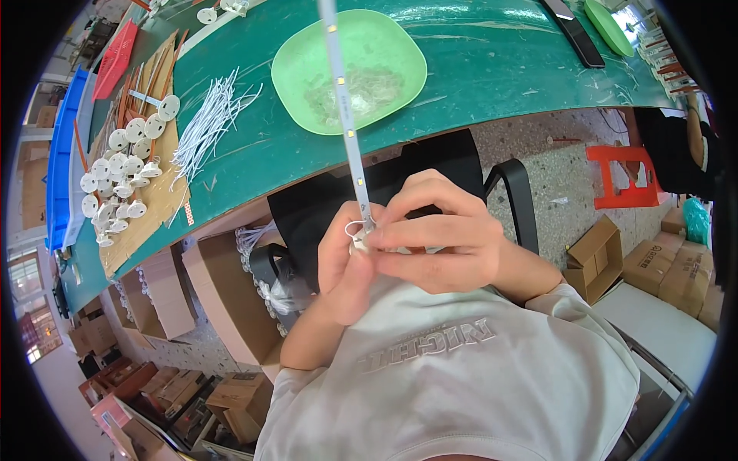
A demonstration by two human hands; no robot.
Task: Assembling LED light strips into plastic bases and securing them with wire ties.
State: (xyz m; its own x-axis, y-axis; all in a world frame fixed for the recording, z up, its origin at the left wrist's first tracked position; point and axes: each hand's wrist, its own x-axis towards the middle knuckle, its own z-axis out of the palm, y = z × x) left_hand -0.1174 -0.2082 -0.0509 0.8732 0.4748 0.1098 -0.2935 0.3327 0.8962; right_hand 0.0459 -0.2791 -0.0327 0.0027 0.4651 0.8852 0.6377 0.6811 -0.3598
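A straight white LED strip (348, 123) with small yellow chips rises from my hands past the top of the view. At its lower end, my left hand (342, 265) is closed around a small white fitting (359, 243), with a thin white wire (352, 225) looping out beside it. Thumb and fingertips of my right hand (446, 230) pinch together at the strip's lower end, against the fitting. The fingers partly cover the joint, so how strip and fitting meet is hidden. Both hands are in front of my chest, off the table's near edge.
On the green table (477, 92) stand a light green bowl (286, 61) with clear small pieces, a bundle of white wires (211, 123), and white round-capped parts (123, 165) on cardboard (157, 184). A dark phone (580, 42) lies far right. Below are cartons (223, 292) and a red stool (624, 178).
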